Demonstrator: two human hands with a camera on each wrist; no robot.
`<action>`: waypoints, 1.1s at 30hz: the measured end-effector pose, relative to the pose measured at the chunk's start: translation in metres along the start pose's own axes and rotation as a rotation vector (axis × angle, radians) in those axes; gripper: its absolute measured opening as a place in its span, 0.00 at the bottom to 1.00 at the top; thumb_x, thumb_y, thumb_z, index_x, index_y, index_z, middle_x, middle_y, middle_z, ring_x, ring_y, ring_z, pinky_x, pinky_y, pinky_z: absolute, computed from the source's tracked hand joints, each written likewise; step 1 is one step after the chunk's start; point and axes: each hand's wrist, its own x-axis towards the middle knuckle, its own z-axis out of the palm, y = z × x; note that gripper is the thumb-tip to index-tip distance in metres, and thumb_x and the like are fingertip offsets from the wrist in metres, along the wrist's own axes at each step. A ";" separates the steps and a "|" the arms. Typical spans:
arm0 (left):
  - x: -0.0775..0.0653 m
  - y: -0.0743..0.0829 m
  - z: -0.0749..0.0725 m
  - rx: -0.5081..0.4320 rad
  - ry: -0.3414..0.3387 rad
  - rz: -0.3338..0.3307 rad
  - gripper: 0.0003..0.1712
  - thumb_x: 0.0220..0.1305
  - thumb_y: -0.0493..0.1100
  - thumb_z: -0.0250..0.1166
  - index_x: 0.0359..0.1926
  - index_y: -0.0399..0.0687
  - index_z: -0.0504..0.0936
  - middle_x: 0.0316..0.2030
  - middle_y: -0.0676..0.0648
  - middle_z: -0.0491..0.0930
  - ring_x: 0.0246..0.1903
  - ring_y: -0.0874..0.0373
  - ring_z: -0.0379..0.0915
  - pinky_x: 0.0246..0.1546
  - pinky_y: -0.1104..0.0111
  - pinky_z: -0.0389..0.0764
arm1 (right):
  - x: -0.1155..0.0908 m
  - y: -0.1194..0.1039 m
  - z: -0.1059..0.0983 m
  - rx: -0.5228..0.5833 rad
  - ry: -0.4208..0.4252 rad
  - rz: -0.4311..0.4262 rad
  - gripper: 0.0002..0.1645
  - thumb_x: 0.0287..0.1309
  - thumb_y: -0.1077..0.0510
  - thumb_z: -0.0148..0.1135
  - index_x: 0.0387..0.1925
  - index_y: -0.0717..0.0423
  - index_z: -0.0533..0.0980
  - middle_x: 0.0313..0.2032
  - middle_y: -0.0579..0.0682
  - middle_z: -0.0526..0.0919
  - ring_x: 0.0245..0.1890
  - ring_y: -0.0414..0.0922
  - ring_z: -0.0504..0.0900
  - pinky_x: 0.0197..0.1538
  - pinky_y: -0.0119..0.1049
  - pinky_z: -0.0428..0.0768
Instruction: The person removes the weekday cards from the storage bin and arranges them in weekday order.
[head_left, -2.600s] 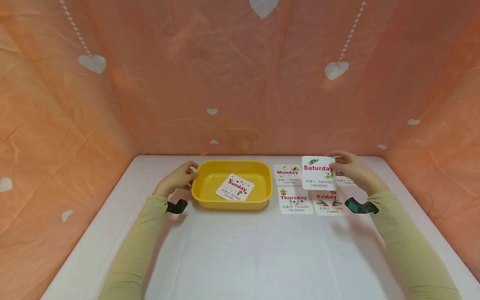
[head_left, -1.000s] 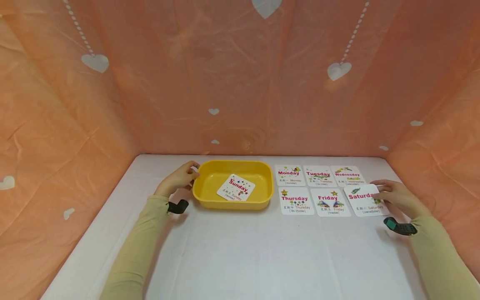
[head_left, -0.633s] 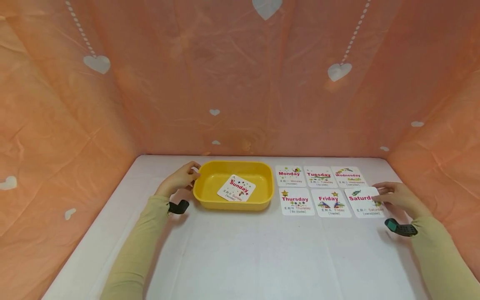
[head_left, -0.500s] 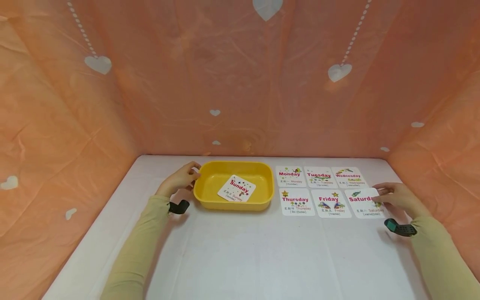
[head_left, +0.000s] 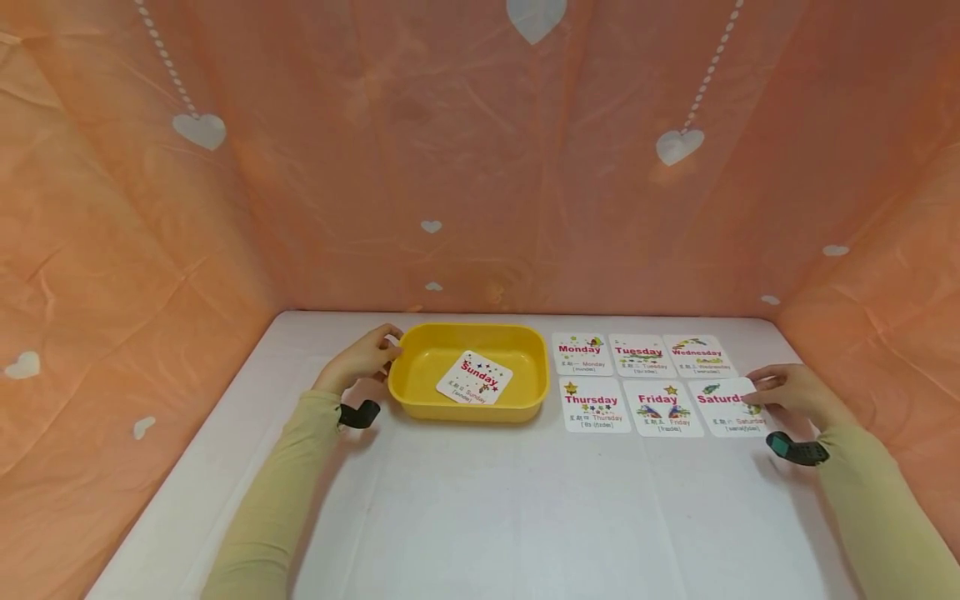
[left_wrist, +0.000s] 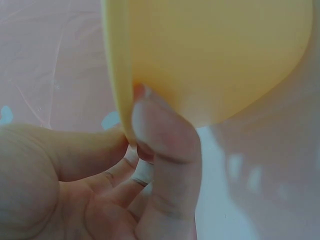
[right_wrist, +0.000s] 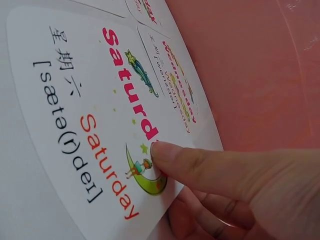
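My left hand (head_left: 362,357) pinches the left rim of a yellow plastic basin (head_left: 405,411); in the left wrist view the thumb and index finger (left_wrist: 167,130) meet on either side of that rim. Inside the basin lies a white Sunday card (head_left: 475,378), slightly turned. At the far right, my right hand (head_left: 798,396) holds the Saturday card (head_left: 723,408) by its right edge. Its thumb (right_wrist: 175,155) lies on the printed face over the end of the word, and the other fingers curl below the edge. The card lies low, in line with the Friday card (head_left: 663,408).
Monday (head_left: 581,355), Tuesday (head_left: 641,357) and Wednesday (head_left: 697,357) cards form the back row, right of the basin. The Thursday card (head_left: 595,406) lies left of Friday in the front row. An orange cloth (head_left: 480,167) with hearts walls the white table (head_left: 480,517).
The right hand has carried the Saturday card rightward and down from above the Tuesday card to the spot beside Friday. It has barely moved in the last half second. The left hand stays on the basin.
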 end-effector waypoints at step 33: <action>0.001 0.000 0.000 -0.011 -0.007 0.002 0.20 0.74 0.37 0.47 0.63 0.35 0.59 0.41 0.33 0.70 0.30 0.50 0.72 0.31 0.62 0.81 | -0.006 -0.016 0.000 0.020 -0.020 0.108 0.39 0.49 0.50 0.73 0.51 0.76 0.69 0.40 0.59 0.77 0.40 0.53 0.73 0.39 0.37 0.72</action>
